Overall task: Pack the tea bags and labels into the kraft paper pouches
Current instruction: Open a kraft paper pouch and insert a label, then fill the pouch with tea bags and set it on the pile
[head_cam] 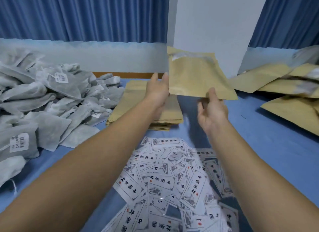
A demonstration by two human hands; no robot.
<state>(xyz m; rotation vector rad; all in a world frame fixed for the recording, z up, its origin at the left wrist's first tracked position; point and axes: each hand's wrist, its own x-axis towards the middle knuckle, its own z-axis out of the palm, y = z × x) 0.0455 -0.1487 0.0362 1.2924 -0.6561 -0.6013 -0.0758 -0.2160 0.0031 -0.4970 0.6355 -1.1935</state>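
Observation:
A kraft paper pouch (195,76) is lifted above the blue surface, its top end away from me. My left hand (158,91) holds its left edge, and my right hand (211,109) pinches its near bottom edge between thumb and fingers. Below the left hand lies a flat stack of empty kraft pouches (134,107). A heap of grey-white tea bags (48,97) with barcode stickers fills the left side. Several white printed labels (172,183) lie scattered in front of me.
Filled kraft pouches (283,86) are piled at the right. A blue sheet (269,145) covers the work surface. Blue curtains (82,15) and a white wall column (215,24) stand behind.

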